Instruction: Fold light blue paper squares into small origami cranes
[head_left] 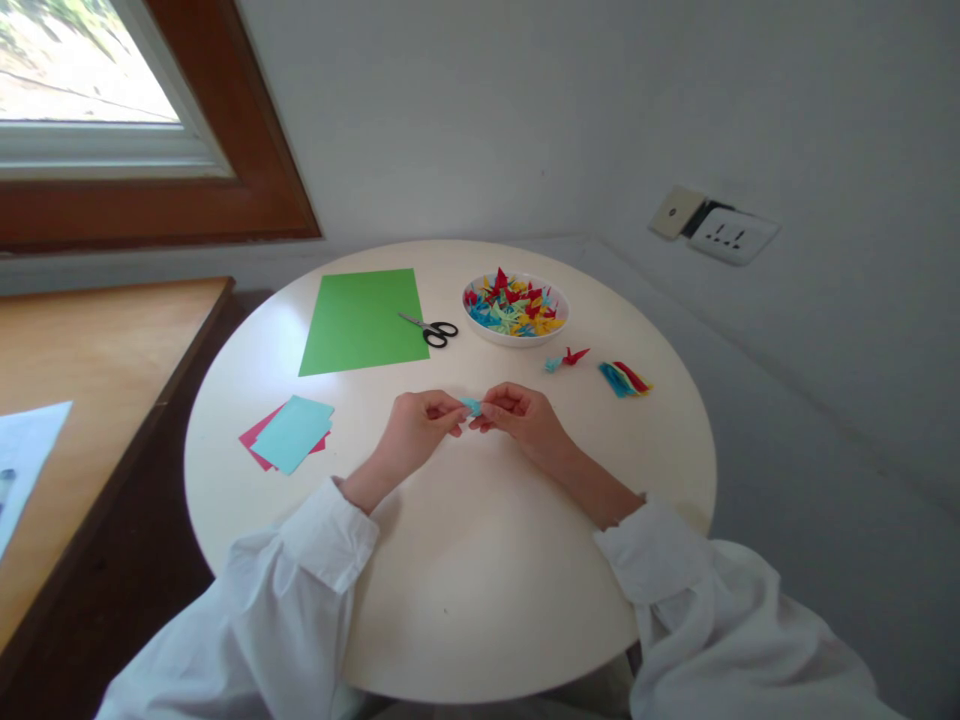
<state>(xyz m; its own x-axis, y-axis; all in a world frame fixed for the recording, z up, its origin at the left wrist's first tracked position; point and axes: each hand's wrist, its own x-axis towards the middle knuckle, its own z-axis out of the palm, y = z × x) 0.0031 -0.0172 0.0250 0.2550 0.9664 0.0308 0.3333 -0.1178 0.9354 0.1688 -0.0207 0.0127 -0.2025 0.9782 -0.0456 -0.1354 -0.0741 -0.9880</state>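
Observation:
Both of my hands meet over the middle of the round white table (465,560). My left hand (416,425) and my right hand (521,415) pinch a small light-blue folded paper piece (471,405) between their fingertips. The fingers of both hands are curled closed around it. White sleeves cover my forearms.
A white bowl (516,338) full of small coloured paper cranes stands at the back. Black scissors (431,328) lie beside a green sheet (365,320). Light-blue and pink paper squares (291,433) sit at left. Two small folded cranes (570,357) and a stack of coloured strips (624,379) lie at right. A wooden desk (90,380) is to the left.

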